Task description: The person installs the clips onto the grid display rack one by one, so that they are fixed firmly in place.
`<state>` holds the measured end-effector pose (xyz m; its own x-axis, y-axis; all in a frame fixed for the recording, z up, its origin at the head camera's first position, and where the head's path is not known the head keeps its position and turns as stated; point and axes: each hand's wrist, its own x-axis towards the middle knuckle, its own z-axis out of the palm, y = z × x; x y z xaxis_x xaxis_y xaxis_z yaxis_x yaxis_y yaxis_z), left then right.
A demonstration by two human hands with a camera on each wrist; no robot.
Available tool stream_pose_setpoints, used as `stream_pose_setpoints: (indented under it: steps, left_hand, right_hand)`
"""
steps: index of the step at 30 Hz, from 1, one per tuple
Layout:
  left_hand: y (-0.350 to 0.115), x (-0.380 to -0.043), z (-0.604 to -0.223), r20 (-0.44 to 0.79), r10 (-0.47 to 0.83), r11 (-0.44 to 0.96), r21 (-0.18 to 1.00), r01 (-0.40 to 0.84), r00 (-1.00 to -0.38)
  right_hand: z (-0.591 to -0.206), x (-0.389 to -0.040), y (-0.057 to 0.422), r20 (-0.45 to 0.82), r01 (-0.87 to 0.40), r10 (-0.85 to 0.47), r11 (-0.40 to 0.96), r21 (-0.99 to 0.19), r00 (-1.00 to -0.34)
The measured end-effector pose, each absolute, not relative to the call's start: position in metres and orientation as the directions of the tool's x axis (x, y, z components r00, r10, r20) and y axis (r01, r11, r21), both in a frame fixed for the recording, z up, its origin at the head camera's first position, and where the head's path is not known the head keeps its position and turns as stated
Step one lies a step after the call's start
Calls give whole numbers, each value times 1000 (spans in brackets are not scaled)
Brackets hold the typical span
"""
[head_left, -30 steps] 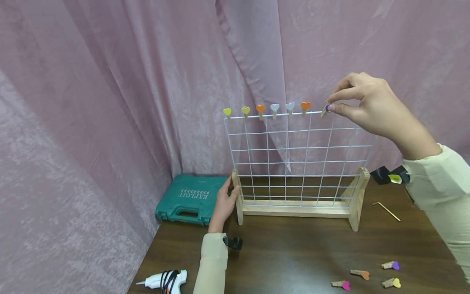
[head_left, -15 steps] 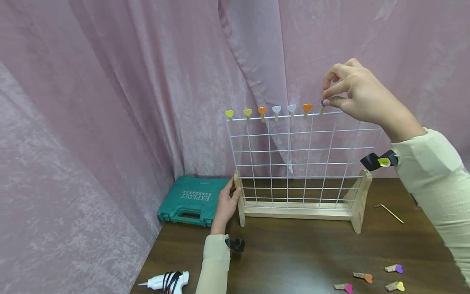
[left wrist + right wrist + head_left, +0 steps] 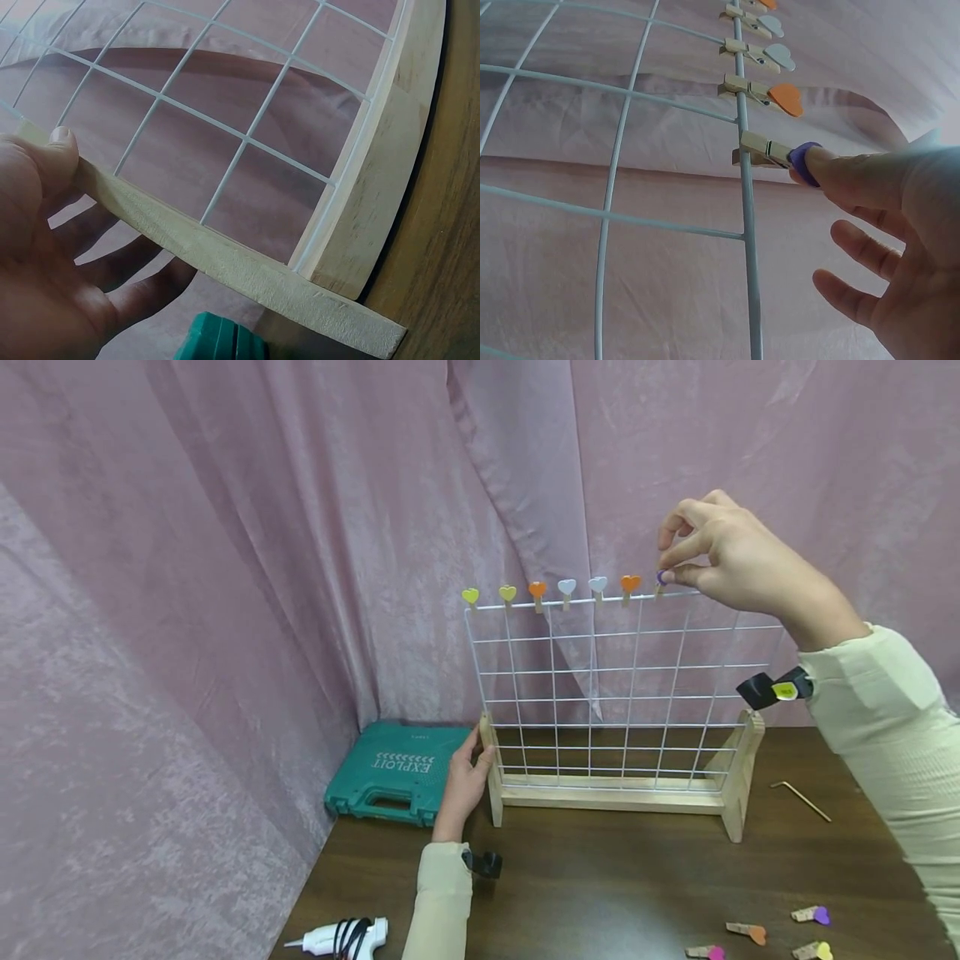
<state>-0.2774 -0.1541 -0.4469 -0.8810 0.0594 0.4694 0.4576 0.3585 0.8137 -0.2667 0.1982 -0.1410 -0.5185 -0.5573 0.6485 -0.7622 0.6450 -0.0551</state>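
Note:
A white wire grid (image 3: 592,669) stands upright in a wooden stand (image 3: 615,799). My left hand (image 3: 461,783) holds the stand's left upright (image 3: 180,238), thumb in front and fingers behind. Over the top wire, right of the row of clips, my right hand (image 3: 742,560) pinches a small clothespin (image 3: 763,150) by its purple heart. The clothespin's wooden jaws straddle the top wire in the right wrist view. To its left, several heart clothespins sit on that wire: an orange one (image 3: 630,585) is nearest, then white (image 3: 597,586), another orange (image 3: 537,590) and yellow (image 3: 470,597).
Loose heart clothespins, purple (image 3: 812,915), orange (image 3: 747,932), pink (image 3: 706,952) and yellow (image 3: 814,951), lie front right. A hex key (image 3: 802,802) lies right of the stand. A green case (image 3: 401,768) and white glue gun (image 3: 341,938) are at left.
My right hand has moved left, bringing the purple clothespin from a tilt beside the top wire to upright over it, then slightly down. My left hand keeps its hold on the stand.

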Motion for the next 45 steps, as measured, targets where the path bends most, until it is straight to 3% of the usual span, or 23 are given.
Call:
stream_pose_setpoints:
  steps: [10,18,22,26,36,41,45]
  left_hand:
    - [-147,-260,-424,482,68,369,801,471,-873]
    - [-145,-259,-416,479,53,362,809,464,-876]
    - [-147,-260,-416,483,47,358,809,466,-875]
    - [-149,-261,-416,492,45,357,805,473,-870]
    - [-148,-261,-416,477,53,352,814,463,-878]
    - [-145,-260,-418,469,60,350,817,458,-881]
    - [-144,-260,-417,474,63,350,814,464,-878]
  right_hand:
    - [-144,-267,197,618,-758,-579,651,-42,-532]
    - [-144,-257,201,541,-696,-551,712,-93,-635]
    - [-149,-250,204,539,-685,-532,719,-119,-653]
    - [-158,-241,209,597,-694,-499,707,-139,-628]
    - [-196,-211,228,784,-728,-376,672,-136,-494]
    - [-230,-197,242,821,-744,-326,647,-168,-469]
    - [-257,-189,252,824,-735,-293,647,-203,-486]
